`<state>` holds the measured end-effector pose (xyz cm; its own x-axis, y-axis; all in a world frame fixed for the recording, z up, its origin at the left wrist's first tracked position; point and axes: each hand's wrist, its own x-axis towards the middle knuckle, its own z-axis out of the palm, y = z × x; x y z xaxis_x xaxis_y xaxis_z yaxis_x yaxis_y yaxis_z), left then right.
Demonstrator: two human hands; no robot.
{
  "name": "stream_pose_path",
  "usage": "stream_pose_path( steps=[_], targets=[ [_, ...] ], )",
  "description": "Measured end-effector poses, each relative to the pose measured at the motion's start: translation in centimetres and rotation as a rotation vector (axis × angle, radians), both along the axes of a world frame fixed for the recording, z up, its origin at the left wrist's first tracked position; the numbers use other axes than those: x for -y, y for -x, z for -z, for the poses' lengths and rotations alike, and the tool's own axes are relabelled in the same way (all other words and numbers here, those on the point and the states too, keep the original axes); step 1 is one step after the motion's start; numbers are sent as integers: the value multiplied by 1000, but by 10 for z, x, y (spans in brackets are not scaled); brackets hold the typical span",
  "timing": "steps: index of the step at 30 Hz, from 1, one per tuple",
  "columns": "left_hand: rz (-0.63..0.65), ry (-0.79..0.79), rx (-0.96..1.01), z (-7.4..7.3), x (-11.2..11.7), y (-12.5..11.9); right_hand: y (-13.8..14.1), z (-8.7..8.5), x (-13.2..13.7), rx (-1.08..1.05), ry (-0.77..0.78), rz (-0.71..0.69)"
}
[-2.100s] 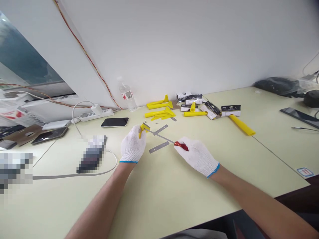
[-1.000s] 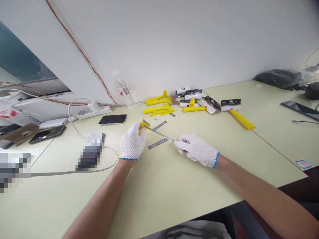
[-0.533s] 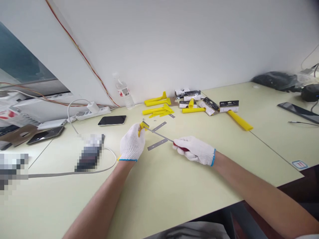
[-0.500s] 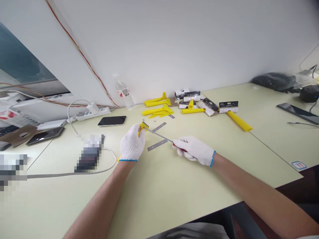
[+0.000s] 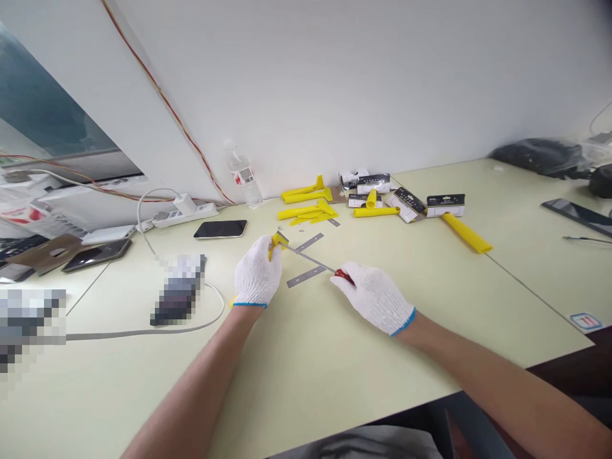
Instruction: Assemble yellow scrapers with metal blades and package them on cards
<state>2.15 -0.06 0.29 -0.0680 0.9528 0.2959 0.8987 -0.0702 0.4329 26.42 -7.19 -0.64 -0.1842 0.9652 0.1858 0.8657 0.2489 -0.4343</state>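
Right hand has rolled back, grip closed on the screwdriver; left hand clasps the yellow scraper.

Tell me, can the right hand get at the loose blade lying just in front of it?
Likely yes for reach: the blade lies bare on the table beside the right hand, nothing between. But its fingers are wrapped round the screwdriver.

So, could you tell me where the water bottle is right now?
In the head view the water bottle stands at the back of the table by the wall, left of the yellow scrapers and just behind the black phone.
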Motion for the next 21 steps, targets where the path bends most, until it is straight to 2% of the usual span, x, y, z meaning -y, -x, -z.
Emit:
stream_pose_path(
  steps=[3,15,21],
  targets=[
    [6,-6,12,-1,2,-1,-1,-5,-1,-65,80,-22],
    [29,-34,-18,2,2,2,-4,-20,-3,-182,225,-46],
    [20,6,-19,0,1,0,-3,-25,-6,-204,301,-39]
  ],
)
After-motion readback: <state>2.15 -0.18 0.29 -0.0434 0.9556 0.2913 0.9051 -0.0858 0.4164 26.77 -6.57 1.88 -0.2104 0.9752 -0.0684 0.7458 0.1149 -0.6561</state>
